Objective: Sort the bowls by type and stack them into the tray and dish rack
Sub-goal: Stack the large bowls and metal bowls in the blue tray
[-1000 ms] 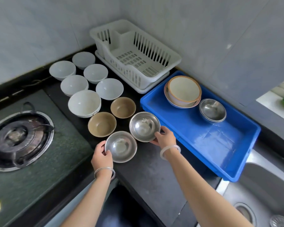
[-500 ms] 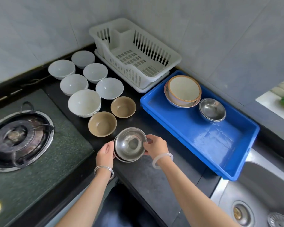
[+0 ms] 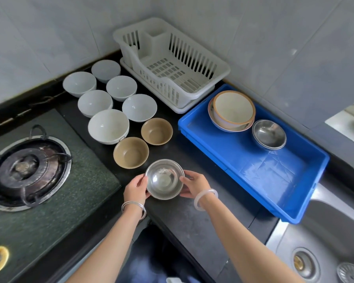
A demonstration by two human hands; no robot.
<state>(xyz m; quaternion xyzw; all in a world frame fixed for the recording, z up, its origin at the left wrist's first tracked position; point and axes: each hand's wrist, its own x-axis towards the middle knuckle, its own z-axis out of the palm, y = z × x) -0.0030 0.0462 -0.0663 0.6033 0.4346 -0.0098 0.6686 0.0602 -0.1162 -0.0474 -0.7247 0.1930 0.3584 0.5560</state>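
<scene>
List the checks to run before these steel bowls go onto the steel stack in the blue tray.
1. Grip: left hand and right hand hold the steel bowls at opposite rims: ok.
2. Held bowls nested flush: cannot tell.
3. Steel stack in the blue tray upright, top bowl empty: ok.
4. Counter between hands and the tray's near wall free of bowls: ok.
5. Gap between orange-rimmed bowls and steel stack: cannot tell.
</scene>
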